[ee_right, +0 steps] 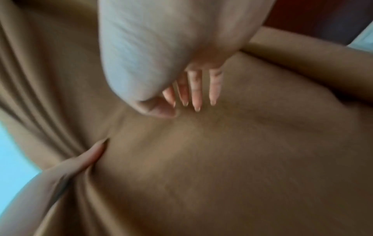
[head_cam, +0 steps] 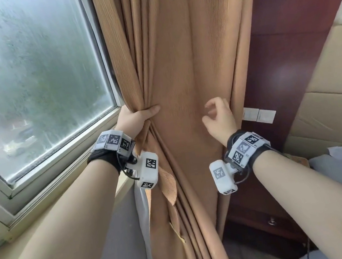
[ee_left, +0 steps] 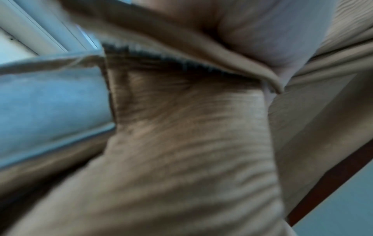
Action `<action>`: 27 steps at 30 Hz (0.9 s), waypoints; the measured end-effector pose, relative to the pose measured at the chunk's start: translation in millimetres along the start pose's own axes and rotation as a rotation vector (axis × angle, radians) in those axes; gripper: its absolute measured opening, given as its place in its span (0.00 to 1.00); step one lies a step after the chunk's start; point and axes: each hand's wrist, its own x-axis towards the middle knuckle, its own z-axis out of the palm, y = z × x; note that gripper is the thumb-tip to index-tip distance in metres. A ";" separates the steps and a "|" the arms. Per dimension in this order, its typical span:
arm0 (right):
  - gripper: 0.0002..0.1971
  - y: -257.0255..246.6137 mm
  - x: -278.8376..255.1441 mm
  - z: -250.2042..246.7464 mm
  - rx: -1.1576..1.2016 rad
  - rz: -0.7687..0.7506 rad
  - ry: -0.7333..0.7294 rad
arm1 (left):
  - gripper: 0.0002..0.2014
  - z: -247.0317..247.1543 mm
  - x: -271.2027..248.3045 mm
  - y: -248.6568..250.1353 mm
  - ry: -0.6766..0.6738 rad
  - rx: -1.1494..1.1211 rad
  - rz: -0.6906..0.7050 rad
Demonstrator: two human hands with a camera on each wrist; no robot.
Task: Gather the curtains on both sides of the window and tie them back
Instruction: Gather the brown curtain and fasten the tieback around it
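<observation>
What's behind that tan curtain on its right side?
Behind the ribbed tan fabric curtain stands a dark reddish wood panel with white wall switches peeking out by the right hand. Whatever lies directly behind the folds is covered.

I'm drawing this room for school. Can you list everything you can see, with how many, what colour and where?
curtain: one, tan, hanging right of the window, its left folds bunched together.
window: one, fogged glass in a pale frame, on the left.
window sill: one, beige, under the window.
wooden panel: one, dark red-brown, behind the curtain on the right.
wall switches: white plates, on the wooden panel beside the curtain's right edge; how many I cannot tell.
padded wall: beige panels, far right.
wrist cameras: two, white with black-and-white markers, one on each wrist.
left hand: grips the bunched folds.
right hand: fingers loosely curled, at the curtain's right edge, holding nothing.
</observation>
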 end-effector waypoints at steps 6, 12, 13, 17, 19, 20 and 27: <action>0.35 20.4 45.0 -19.2 -0.081 0.434 0.124 | 0.21 -5.3 -0.3 -1.1 0.019 -0.049 0.001; 0.44 16.0 59.0 -30.3 0.317 0.483 0.080 | 0.25 -4.4 0.8 -2.1 0.025 -0.084 0.000; 0.45 15.1 61.2 -31.8 0.362 0.471 0.079 | 0.25 -4.5 1.3 -2.6 0.027 -0.084 -0.002; 0.34 11.5 67.5 -41.2 0.319 0.427 0.097 | 0.25 -5.1 3.9 -3.5 0.029 -0.078 -0.008; 0.17 16.6 70.6 -43.1 0.254 0.395 0.152 | 0.25 -5.9 6.1 -4.4 0.033 -0.071 -0.014; 0.11 17.7 70.5 -43.5 0.233 0.369 0.186 | 0.26 -6.2 8.0 -5.1 0.041 -0.069 -0.014; 0.19 0.6 44.3 -31.8 0.075 0.128 0.314 | 0.23 7.1 17.1 -8.8 0.134 -0.015 0.052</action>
